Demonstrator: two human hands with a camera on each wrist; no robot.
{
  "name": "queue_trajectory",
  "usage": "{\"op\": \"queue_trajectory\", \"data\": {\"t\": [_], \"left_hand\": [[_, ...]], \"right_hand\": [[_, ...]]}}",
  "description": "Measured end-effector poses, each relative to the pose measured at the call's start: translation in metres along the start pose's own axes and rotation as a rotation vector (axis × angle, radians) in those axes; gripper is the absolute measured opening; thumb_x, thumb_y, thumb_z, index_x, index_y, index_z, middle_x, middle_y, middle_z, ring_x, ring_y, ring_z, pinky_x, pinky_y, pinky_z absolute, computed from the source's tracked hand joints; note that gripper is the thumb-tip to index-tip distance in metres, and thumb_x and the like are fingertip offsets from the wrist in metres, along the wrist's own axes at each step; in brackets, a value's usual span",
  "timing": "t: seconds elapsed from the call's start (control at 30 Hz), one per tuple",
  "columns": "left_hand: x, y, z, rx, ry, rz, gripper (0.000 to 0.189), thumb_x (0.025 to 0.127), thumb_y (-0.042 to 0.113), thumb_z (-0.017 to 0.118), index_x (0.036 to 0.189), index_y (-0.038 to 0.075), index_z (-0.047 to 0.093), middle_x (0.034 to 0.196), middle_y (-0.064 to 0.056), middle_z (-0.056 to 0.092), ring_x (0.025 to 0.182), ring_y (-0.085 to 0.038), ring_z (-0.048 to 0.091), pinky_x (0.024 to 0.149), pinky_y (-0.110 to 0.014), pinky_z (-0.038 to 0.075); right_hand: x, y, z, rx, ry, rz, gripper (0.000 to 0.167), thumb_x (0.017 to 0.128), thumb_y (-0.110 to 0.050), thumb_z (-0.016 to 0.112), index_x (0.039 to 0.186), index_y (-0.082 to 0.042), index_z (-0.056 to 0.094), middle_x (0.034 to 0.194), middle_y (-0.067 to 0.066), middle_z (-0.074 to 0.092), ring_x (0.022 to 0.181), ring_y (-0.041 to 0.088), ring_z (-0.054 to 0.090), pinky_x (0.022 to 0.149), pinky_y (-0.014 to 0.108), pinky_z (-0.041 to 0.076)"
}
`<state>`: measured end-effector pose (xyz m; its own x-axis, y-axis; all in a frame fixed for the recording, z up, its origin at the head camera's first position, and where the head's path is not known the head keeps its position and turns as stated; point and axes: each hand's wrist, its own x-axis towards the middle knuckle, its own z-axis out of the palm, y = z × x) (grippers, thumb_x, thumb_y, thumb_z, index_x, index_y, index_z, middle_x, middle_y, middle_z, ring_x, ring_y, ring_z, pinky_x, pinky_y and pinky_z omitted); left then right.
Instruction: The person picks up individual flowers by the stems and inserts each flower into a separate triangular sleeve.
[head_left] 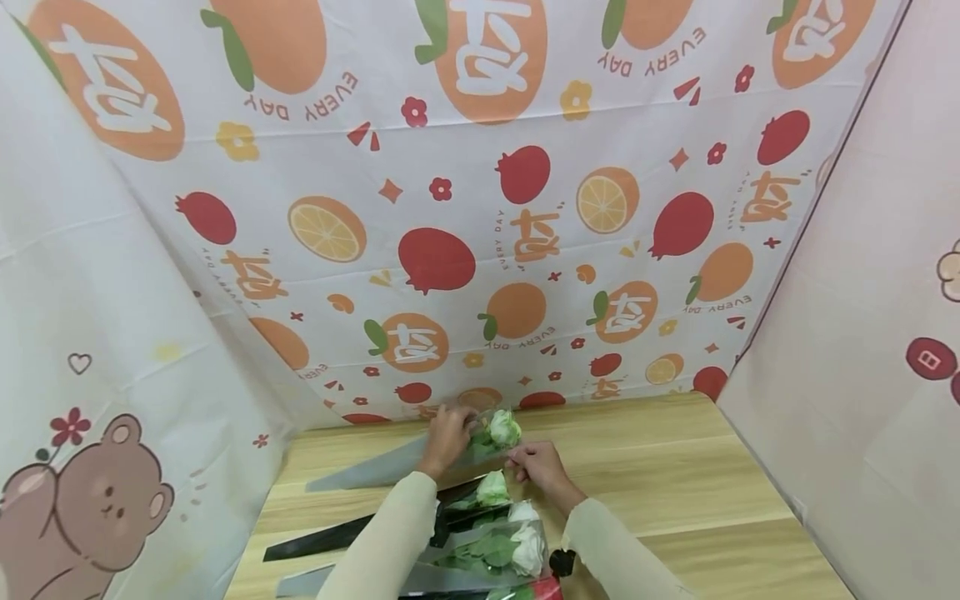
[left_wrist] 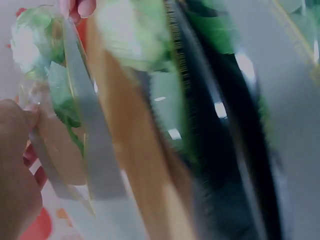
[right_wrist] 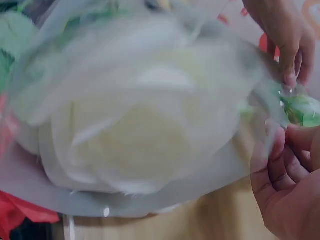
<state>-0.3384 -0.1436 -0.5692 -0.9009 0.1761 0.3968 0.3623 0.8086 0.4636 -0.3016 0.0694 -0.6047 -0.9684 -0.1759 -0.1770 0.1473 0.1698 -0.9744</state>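
Note:
A pale green-white rose [head_left: 504, 429] lies in a clear and grey flower sleeve [head_left: 375, 468] at the back of the table. My left hand [head_left: 447, 437] pinches the sleeve's far edge beside the bloom; in the left wrist view, the thumb and fingers [left_wrist: 31, 116] are on the clear film. Across the bloom, my right hand [head_left: 542, 467] pinches the near edge of the same sleeve. The right wrist view shows its curled fingers [right_wrist: 292, 162] at the film. Just in front of the hands lies another pale rose [head_left: 492, 489] in a black sleeve [head_left: 322, 537].
Nearer me, white roses [head_left: 528, 550] lie in sleeves, one of them grey, with a red flower [head_left: 547, 590] at the bottom edge. A small black object [head_left: 562, 562] is by the right sleeve. Printed cloth [head_left: 465, 333] hangs behind the wooden table [head_left: 675, 492] and on both sides.

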Motion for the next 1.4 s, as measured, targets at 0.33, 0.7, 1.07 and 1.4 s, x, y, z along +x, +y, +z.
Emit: {"op": "queue_trajectory", "data": {"t": [0.33,0.7,1.07,1.4], "left_hand": [[-0.016,-0.011,0.019,0.104,0.009,-0.031,0.02,0.093,0.001,0.074,0.108,0.011,0.082,0.101,-0.009,0.081,0.094,-0.038,0.068,0.082,-0.057,0.055],[-0.033,-0.003,0.02,0.14,-0.07,-0.119,0.019,0.095,0.001,0.071,0.111,0.007,0.08,0.098,-0.015,0.08,0.088,-0.041,0.072,0.072,-0.054,0.058],[-0.025,-0.028,0.001,0.19,-0.276,-0.165,0.039,0.087,0.007,0.078,0.126,0.003,0.072,0.115,-0.019,0.077,0.102,-0.039,0.074,0.086,-0.053,0.059],[-0.045,-0.07,-0.063,0.279,-0.505,-0.364,0.065,0.101,0.05,0.062,0.15,0.008,0.054,0.153,-0.025,0.053,0.138,-0.057,0.044,0.107,-0.076,0.037]], "right_hand": [[0.008,0.024,-0.001,-0.012,-0.061,0.1,0.02,0.1,-0.009,0.066,0.103,0.006,0.079,0.081,0.009,0.078,0.055,0.004,0.057,0.049,0.019,0.043],[0.001,0.025,0.001,0.098,-0.023,0.235,0.02,0.095,-0.006,0.07,0.103,0.011,0.077,0.069,0.004,0.073,0.05,0.004,0.058,0.045,0.018,0.045],[0.023,0.036,-0.056,-0.24,0.085,0.071,0.018,0.084,-0.004,0.069,0.067,-0.001,0.073,0.052,-0.002,0.058,0.045,0.006,0.052,0.044,0.022,0.045],[0.009,0.038,-0.17,-0.652,0.195,-0.04,0.026,0.095,-0.02,0.07,0.094,0.005,0.076,0.089,0.017,0.076,0.08,0.029,0.07,0.07,0.042,0.057]]}}
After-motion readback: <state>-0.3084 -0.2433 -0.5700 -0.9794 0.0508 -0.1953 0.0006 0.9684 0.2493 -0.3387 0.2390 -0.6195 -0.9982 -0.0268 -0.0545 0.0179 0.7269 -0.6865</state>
